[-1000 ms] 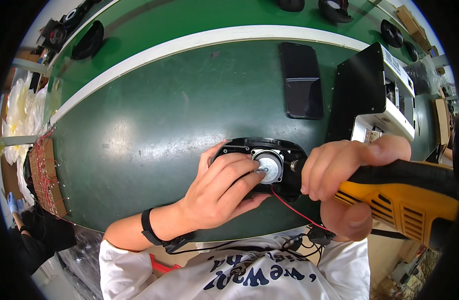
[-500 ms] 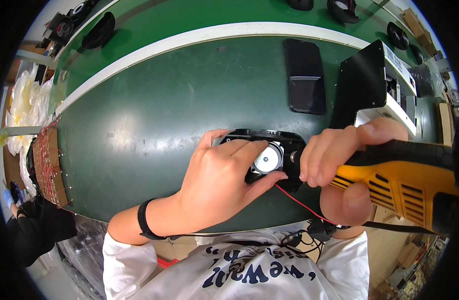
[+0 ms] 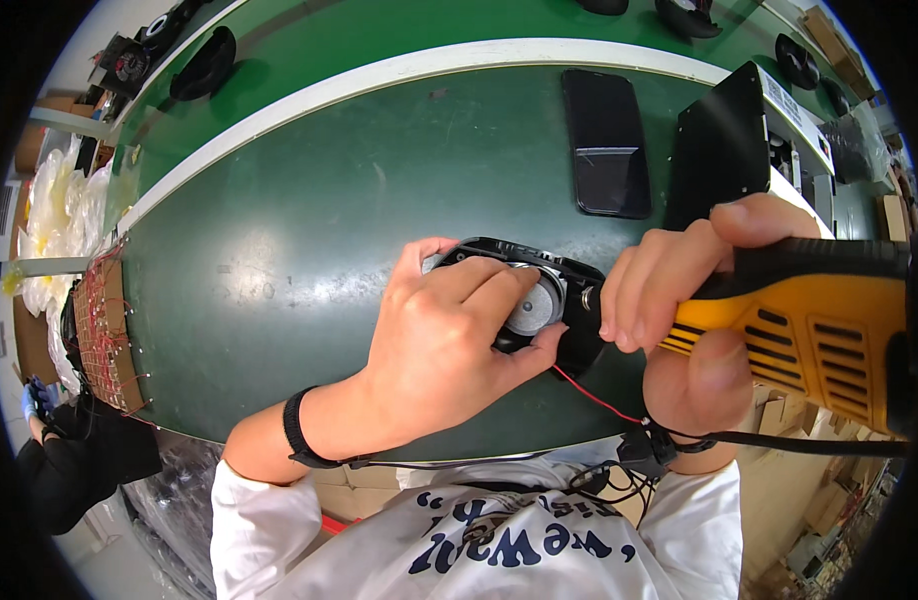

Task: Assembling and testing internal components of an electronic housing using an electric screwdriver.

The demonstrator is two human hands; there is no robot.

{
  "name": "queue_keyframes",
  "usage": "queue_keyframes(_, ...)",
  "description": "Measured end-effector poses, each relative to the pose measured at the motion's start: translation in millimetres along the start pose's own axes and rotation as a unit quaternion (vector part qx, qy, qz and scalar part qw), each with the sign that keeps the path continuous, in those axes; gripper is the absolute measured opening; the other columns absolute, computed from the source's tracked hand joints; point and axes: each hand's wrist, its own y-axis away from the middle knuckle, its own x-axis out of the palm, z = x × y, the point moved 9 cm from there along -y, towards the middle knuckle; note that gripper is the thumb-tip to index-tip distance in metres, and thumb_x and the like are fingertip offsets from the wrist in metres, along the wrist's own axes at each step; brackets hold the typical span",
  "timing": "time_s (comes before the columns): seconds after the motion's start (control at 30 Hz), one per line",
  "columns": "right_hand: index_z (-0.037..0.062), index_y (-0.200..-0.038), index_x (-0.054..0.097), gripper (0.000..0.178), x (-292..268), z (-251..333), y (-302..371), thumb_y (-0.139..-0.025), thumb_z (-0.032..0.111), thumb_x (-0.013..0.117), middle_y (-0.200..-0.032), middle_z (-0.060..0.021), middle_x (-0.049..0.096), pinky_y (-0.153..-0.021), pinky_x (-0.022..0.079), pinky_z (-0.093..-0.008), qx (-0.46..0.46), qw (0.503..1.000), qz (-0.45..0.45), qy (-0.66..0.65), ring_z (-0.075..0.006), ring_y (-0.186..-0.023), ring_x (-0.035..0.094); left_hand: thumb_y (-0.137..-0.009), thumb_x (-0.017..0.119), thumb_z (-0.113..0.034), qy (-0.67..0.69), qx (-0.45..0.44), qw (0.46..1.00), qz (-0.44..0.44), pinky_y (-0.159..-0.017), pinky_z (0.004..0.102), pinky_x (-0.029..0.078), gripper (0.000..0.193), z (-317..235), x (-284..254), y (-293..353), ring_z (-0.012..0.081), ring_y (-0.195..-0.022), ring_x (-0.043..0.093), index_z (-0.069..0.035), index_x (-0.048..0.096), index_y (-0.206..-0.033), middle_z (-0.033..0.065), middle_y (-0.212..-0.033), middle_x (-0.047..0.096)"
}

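Note:
A black plastic housing (image 3: 579, 350) is at the near side of the green bench, its left end under my left hand (image 3: 449, 335). That hand is closed around the housing, with fingers and thumb on either side of a round silver speaker magnet (image 3: 536, 308) set in it. My right hand (image 3: 684, 310) is wrapped round the front of a yellow and black power tool (image 3: 809, 335), which looks like an electric screwdriver. Its tip is hidden behind my fingers, close to the housing's right end. A thin red wire (image 3: 601, 398) runs from the housing toward my right wrist.
A black phone (image 3: 607, 145) lies on the bench (image 3: 309, 190) beyond the housing. Right of it stands a black and white box-shaped device (image 3: 724, 140). A cardboard piece with red wires (image 3: 104, 330) is at the left edge. Far left, a person with a blue glove (image 3: 31, 400) shows partly.
The housing has tilted a little in my left hand, its right end lower, and the magnet looks duller. The power tool's rear has shifted slightly upward in the picture.

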Motion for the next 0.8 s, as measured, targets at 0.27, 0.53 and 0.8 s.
queue_keyframes(0.27, 0.0033, -0.136, 0.038, 0.058, -5, -1, 1, -0.096, 0.033, 0.067, -0.069, -0.0065, 0.054, -0.050, 0.046, -0.0314, 0.009, 0.999, -0.042, 0.008, -0.0162, -0.054, 0.051, -0.065, 0.085, -0.018, -0.054, 0.022, 0.998, -0.006, -0.090, 0.0409, 0.046, 0.037, -6, -3, 3, 0.0202, -0.071, 0.067, -0.007, 0.072, -0.098, 0.0047, -0.091, 0.072)
queue_keyframes(0.53, 0.0029, -0.134, 0.039, 0.057, 0, -5, 2, -0.095, 0.033, 0.067, -0.067, -0.0057, 0.051, -0.048, 0.046, -0.0308, 0.011, 0.999, -0.053, 0.000, -0.0156, -0.052, 0.049, -0.070, 0.083, -0.018, -0.074, -0.024, 0.995, 0.069, -0.097, 0.0576, 0.036, 0.032, -4, -7, 4, 0.0201, -0.089, 0.062, -0.006, 0.072, -0.098, 0.0012, -0.091, 0.068)
queue_keyframes(0.8, 0.0029, -0.133, 0.040, 0.056, 1, -4, 4, -0.095, 0.034, 0.067, -0.067, -0.0048, 0.051, -0.048, 0.046, -0.0303, -0.020, 0.998, -0.066, -0.004, -0.0147, -0.052, 0.049, -0.061, 0.086, -0.015, -0.115, -0.046, 0.989, 0.080, -0.101, 0.0535, 0.031, 0.033, 6, -16, -6, 0.0272, -0.107, 0.056, -0.012, 0.075, -0.092, -0.0023, -0.086, 0.068)
